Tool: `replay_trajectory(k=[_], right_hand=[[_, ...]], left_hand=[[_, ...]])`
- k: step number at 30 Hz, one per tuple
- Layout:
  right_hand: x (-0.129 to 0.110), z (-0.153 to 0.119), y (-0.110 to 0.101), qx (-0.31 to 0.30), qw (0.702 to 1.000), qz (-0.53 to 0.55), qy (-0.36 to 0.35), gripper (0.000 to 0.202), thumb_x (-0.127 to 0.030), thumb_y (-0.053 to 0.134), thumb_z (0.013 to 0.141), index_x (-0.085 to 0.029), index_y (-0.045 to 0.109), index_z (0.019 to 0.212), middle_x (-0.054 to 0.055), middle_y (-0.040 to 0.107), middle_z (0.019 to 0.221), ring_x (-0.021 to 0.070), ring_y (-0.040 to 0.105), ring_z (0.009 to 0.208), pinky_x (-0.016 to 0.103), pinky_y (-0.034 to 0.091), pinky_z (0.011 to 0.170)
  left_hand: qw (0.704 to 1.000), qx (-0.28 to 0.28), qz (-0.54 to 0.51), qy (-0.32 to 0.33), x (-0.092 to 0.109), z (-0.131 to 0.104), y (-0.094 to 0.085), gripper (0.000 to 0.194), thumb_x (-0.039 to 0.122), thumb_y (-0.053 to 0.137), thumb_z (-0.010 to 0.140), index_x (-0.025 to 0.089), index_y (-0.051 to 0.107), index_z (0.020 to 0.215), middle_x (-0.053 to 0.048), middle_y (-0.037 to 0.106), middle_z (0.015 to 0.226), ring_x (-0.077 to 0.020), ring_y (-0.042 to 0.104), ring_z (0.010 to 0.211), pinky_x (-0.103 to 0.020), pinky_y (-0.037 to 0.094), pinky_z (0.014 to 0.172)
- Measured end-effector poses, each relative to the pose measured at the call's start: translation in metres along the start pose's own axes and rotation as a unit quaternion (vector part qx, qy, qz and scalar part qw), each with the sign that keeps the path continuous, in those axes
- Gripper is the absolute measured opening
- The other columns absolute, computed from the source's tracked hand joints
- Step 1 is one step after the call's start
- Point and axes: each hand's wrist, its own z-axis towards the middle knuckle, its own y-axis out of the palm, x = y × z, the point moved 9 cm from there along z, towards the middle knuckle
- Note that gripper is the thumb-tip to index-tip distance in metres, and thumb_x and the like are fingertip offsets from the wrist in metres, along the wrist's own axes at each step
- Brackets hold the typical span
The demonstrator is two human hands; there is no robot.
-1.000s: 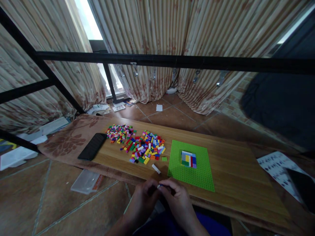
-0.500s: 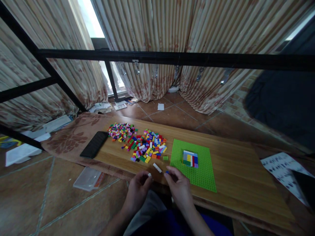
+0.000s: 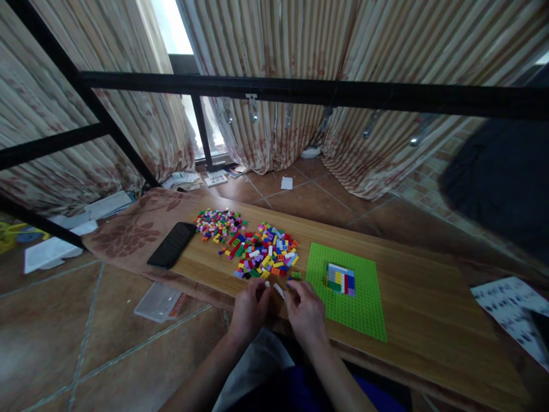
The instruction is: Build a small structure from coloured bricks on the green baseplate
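One small white brick (image 3: pixel 267 284) pinched in left hand (image 3: pixel 249 309), one blue brick (image 3: pixel 288 285) in right hand (image 3: pixel 307 312); between, closer to the right, long white brick (image 3: pixel 279 290) slanting toward surface's (image 3: pixel 433 303) near edge.

At lower centre, the left hand (image 3: pixel 251 306) pinches a small white brick (image 3: pixel 267 284) and the right hand (image 3: pixel 307 310) a mostly hidden blue brick (image 3: pixel 288 284), a longer white brick (image 3: pixel 278 290) between them on the tabletop (image 3: pixel 433 303). Right of centre, a green baseplate (image 3: pixel 360 315) bears a multicoloured block (image 3: pixel 341 279). Loose bricks (image 3: pixel 268 250) spread mid-frame, a black phone (image 3: pixel 171 246) to their left. Striped curtains (image 3: pixel 266 40) fill the top.
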Motion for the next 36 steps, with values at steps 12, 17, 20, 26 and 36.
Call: replay_trajectory(k=[12,17,20,26,36], right_hand=[[-0.008,-0.001,0.009,-0.014,0.987,-0.159,-0.035,0.016,-0.025,0.046,0.092,-0.022,0.062,0.093,0.005,0.062,0.088,0.0205,0.058,0.087,0.029,0.039,0.072],[-0.001,0.002,0.008,0.007,0.989,-0.142,-0.038,0.018,-0.027,0.044,0.094,-0.021,0.061,0.094,0.005,0.063,0.087,0.0198,0.058,0.088,0.029,0.039,0.074],[0.000,0.000,0.008,0.019,0.990,-0.135,-0.041,0.020,-0.029,0.042,0.094,-0.022,0.061,0.096,0.004,0.063,0.088,0.0194,0.058,0.087,0.029,0.039,0.074],[0.000,-0.004,0.008,0.027,0.992,-0.118,-0.039,0.019,-0.033,0.047,0.092,-0.023,0.061,0.100,0.003,0.063,0.092,0.0182,0.059,0.084,0.028,0.040,0.071],[-0.022,0.013,0.010,0.001,0.990,-0.123,-0.070,0.021,-0.027,0.047,0.090,-0.023,0.061,0.105,0.005,0.060,0.099,0.0208,0.056,0.094,0.031,0.043,0.078]], left_hand=[[0.997,0.015,-0.064,0.038,0.016,0.001,0.005,0.020,0.013,0.048,0.084,0.020,0.060,0.099,-0.003,0.068,0.095,-0.0154,0.065,0.087,-0.027,0.050,0.080],[0.997,0.034,-0.056,0.046,0.012,-0.008,-0.005,0.025,0.012,0.047,0.082,0.019,0.062,0.101,-0.003,0.068,0.093,-0.0154,0.064,0.083,-0.026,0.051,0.077],[0.996,0.080,-0.031,0.029,-0.002,-0.011,-0.019,0.023,0.016,0.050,0.082,0.018,0.061,0.102,-0.003,0.067,0.090,-0.0155,0.064,0.079,-0.026,0.050,0.072],[0.991,0.096,0.076,0.049,-0.003,0.001,-0.027,0.022,0.015,0.052,0.081,0.019,0.060,0.101,-0.005,0.064,0.091,-0.0173,0.062,0.081,-0.029,0.050,0.075],[0.985,0.079,0.149,0.032,-0.004,0.014,-0.020,0.032,0.010,0.050,0.077,0.017,0.053,0.109,-0.005,0.060,0.085,-0.0196,0.060,0.083,-0.031,0.048,0.075]])
